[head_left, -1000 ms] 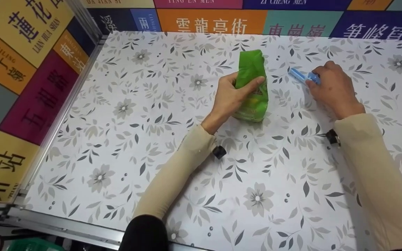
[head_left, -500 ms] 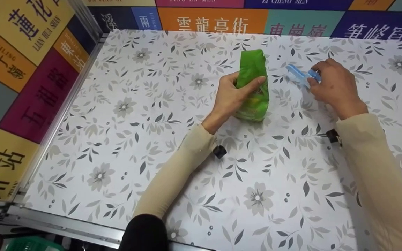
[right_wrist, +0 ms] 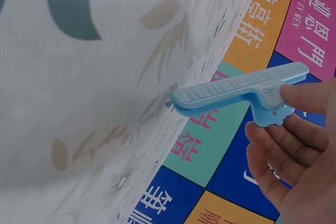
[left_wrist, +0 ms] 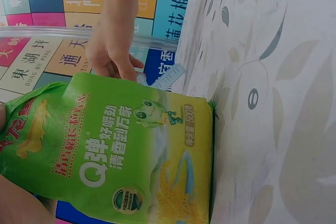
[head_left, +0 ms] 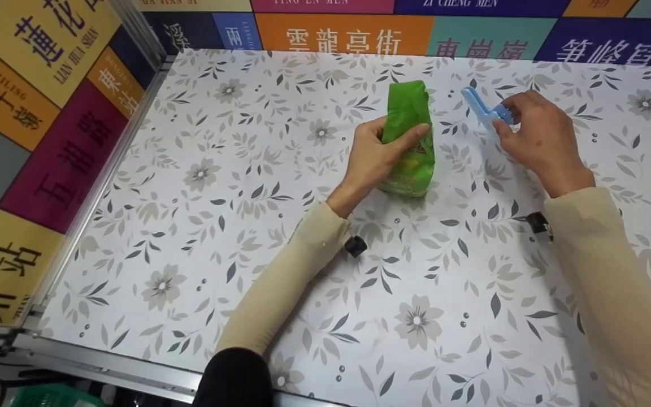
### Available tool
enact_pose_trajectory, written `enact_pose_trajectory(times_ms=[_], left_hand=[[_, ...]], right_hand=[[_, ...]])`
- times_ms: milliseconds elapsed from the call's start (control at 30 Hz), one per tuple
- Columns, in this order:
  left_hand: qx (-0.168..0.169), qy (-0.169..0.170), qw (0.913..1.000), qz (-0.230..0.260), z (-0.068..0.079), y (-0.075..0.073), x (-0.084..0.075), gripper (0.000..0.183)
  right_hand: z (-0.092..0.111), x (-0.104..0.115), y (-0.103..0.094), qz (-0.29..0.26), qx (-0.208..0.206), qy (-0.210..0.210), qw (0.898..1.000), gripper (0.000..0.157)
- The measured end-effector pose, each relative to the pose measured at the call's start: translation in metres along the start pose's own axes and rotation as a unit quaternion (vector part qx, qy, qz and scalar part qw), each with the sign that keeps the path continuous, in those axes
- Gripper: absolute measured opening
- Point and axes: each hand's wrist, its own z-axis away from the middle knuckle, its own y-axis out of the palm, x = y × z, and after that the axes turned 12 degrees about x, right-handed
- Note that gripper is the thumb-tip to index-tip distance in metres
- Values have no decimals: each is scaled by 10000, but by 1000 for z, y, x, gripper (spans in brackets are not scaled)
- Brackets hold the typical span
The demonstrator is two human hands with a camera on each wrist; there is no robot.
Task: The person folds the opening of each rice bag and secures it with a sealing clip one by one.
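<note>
My left hand (head_left: pixel 368 155) grips a green bag of rice (head_left: pixel 419 164) upright on the table, thumb across its front. The bag's top is folded narrow, and its printed side with a yellow lower part (left_wrist: pixel 181 166) faces the left wrist view. To the right, my right hand (head_left: pixel 540 138) pinches a light blue bag clip (head_left: pixel 479 106) by its handles, between thumb and fingers. In the right wrist view the clip's long ribbed bar (right_wrist: pixel 231 88) points away from the fingers, its two bars close together. The clip is held above the table, apart from the bag.
A white tabletop with a grey flower and leaf print (head_left: pixel 280 243) spreads under both arms. Coloured panels with large characters stand along the back (head_left: pixel 342 34) and the left side (head_left: pixel 48 158). A green basket (head_left: pixel 54 395) shows below the table's front left edge.
The clip has turned in my right hand, its far end swinging up and away toward the back of the table. My left hand and the rice bag have stayed in place.
</note>
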Motion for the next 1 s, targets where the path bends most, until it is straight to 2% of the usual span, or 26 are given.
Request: enact_pose_trajectory(times_ms=[200, 600, 767, 1000], left_hand=[[13, 6, 10000, 24, 0, -1, -1, 18], [39, 1, 10000, 15, 0, -1, 0, 18], [119, -37, 9999, -67, 0, 0, 1, 18], [45, 71, 10000, -26, 1, 0, 1, 18]], right_hand=[[5, 2, 2, -156, -229, -291, 9992, 40], [13, 11, 6, -242, -328, -621, 9972, 33], [16, 13, 9, -336, -259, -650, 9970, 33], [19, 19, 13, -437, -129, -734, 9963, 34]])
